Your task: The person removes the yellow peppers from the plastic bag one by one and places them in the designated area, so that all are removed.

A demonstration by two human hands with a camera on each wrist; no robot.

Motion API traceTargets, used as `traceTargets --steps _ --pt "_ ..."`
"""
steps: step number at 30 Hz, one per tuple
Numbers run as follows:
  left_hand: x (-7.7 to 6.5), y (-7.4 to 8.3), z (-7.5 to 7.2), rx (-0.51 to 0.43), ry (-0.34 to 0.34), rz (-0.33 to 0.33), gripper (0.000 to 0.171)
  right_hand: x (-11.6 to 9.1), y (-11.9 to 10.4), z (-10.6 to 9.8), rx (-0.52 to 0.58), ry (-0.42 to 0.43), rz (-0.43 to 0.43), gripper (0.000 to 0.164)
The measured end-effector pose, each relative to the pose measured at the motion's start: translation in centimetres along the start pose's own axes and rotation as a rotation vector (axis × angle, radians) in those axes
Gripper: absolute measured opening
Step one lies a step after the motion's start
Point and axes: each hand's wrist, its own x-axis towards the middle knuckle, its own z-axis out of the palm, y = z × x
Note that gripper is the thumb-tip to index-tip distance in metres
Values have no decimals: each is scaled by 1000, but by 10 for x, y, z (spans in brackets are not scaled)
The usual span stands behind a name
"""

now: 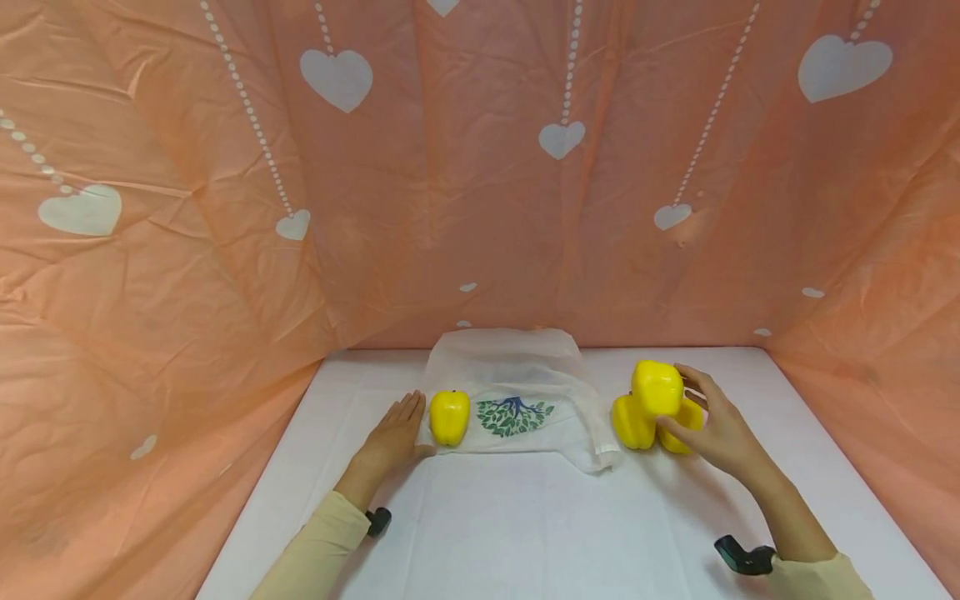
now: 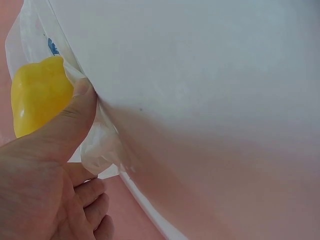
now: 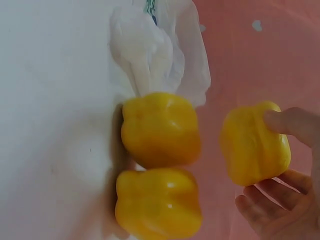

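My right hand (image 1: 716, 425) grips a yellow bell pepper (image 1: 657, 388) between thumb and fingers, raised over two others. Those two yellow peppers (image 3: 160, 130) sit side by side on the table right of the bag. A thin white bag (image 1: 517, 350) with a green-and-blue tree print lies flat at the table's back. On its left end rests another yellow bell pepper (image 1: 450, 418). Beside that pepper my left hand (image 1: 393, 433) lies with fingers extended along the bag's left edge. In the left wrist view its thumb (image 2: 80, 107) touches the bag's edge.
A white-covered table (image 1: 495, 525) carries everything. Behind it and along both sides hangs a peach sheet (image 1: 480, 208) with white hearts. Dark wrist-worn devices (image 1: 744, 556) show at both wrists.
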Motion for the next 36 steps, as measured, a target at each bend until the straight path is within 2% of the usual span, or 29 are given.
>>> traceTargets --steps 11,17,24,36 --pt "0 2 -1 -3 -5 -11 93 -5 12 -17 -11 25 -11 91" --pt "-1 2 -2 -9 -6 -8 93 -9 19 -26 -23 19 12 93" --pt "0 2 -2 -10 -16 -12 93 -14 28 -35 -27 50 -9 92" --pt "1 1 -2 -2 -17 -12 93 -20 45 -49 -27 62 28 92"
